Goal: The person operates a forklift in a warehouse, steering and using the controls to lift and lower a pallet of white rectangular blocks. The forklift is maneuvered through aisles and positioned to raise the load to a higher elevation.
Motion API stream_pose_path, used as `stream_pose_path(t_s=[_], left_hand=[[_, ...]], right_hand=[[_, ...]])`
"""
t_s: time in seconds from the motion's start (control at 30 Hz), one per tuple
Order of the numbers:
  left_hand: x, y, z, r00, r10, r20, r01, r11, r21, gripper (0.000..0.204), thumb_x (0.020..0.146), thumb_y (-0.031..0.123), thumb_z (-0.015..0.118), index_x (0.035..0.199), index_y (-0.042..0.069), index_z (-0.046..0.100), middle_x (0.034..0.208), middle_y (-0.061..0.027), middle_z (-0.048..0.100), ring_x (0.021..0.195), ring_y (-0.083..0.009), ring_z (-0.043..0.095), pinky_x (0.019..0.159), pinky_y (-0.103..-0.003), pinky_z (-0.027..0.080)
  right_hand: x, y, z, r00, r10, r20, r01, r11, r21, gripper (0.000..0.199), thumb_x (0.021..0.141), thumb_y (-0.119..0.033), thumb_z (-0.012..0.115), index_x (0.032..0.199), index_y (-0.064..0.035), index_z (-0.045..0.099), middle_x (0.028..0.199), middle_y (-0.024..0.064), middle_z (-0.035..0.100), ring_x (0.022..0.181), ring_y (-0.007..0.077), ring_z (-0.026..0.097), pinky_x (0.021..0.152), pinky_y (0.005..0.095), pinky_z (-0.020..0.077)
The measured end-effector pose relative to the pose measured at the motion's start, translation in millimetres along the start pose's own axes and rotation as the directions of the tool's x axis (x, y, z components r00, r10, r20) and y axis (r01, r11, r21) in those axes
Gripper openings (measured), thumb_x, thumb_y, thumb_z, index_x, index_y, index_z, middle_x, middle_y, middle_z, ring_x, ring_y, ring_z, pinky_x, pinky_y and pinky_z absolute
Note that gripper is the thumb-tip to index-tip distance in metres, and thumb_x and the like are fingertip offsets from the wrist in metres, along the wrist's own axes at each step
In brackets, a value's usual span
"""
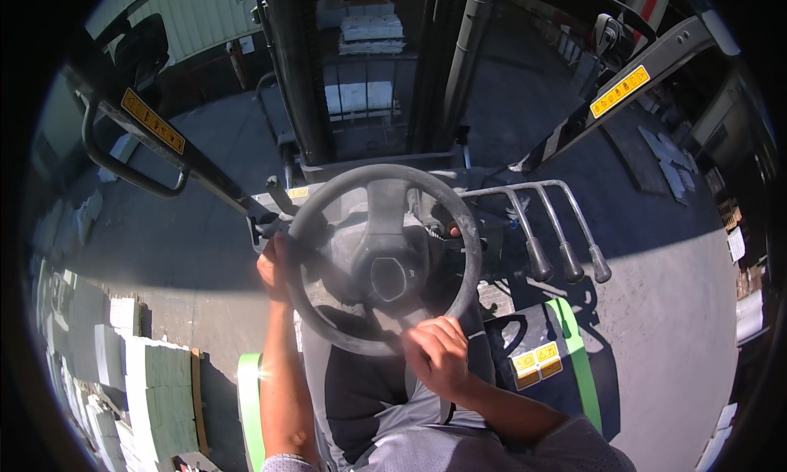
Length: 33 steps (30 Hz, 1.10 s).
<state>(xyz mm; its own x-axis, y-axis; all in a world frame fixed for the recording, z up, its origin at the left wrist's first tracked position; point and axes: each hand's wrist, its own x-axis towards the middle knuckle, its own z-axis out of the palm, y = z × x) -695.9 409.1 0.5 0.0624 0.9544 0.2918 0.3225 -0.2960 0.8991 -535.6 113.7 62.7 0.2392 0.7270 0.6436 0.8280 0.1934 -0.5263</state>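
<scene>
I sit in a forklift cab behind a black steering wheel (463, 218). My left hand (272, 269) grips the wheel's left rim. My right hand (438, 353) is closed over the lower right part of the rim. Just right of the wheel stand three grey control levers (566, 250) with black knobs; neither hand touches them. The black mast (299, 70) rises ahead, with stacked pale blocks (370, 29) visible through it.
Stacks of pale stone blocks (147, 390) stand on the concrete ground at the lower left. More slabs and pallets line the right side (668, 160). A grab handle (123, 168) and a mirror (141, 50) hang on the left pillar. Green cab trim (584, 365) flanks the seat.
</scene>
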Motion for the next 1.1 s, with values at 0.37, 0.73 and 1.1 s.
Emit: stream_pose_path(t_s=[0.37,0.73,1.1], left_hand=[[5.7,-8.9,1.7,0.988,0.155,0.006,-0.155,0.983,0.1,0.047,0.108,0.039,0.049,0.1,-0.002,0.073,0.078,-0.0205,0.072,0.066,-0.0319,0.068,0.064,-0.043,0.051],[7.1,-10.4,6.8,0.958,0.286,0.009,-0.287,0.957,0.049,0.041,0.104,0.035,0.053,0.105,-0.001,0.074,0.076,-0.0101,0.07,0.067,-0.0188,0.064,0.063,-0.036,0.05],[8.3,-18.7,2.0,0.994,0.045,0.096,-0.028,0.986,-0.167,0.042,0.105,0.037,0.055,0.109,0.0,0.074,0.078,-0.0044,0.068,0.067,-0.0132,0.06,0.064,-0.03,0.048]], right_hand=[[0.4,-12.7,9.7,0.993,0.069,-0.093,-0.066,0.997,0.035,0.016,0.077,-0.001,0.076,0.092,-0.007,0.072,0.08,0.0075,0.065,0.079,0.0289,0.065,0.077,0.0403,0.0502],[-0.8,-4.7,6.4,0.994,0.062,-0.09,-0.057,0.997,0.061,0.018,0.083,-0.008,0.076,0.1,-0.0106,0.07,0.084,0.0037,0.062,0.083,0.0258,0.062,0.08,0.0419,0.0473],[1.5,8.1,-1.9,0.99,0.006,-0.141,-0.002,1.0,0.029,0.023,0.078,0.001,0.076,0.098,-0.0073,0.069,0.085,0.0054,0.066,0.079,0.0279,0.066,0.073,0.0416,0.0496]])
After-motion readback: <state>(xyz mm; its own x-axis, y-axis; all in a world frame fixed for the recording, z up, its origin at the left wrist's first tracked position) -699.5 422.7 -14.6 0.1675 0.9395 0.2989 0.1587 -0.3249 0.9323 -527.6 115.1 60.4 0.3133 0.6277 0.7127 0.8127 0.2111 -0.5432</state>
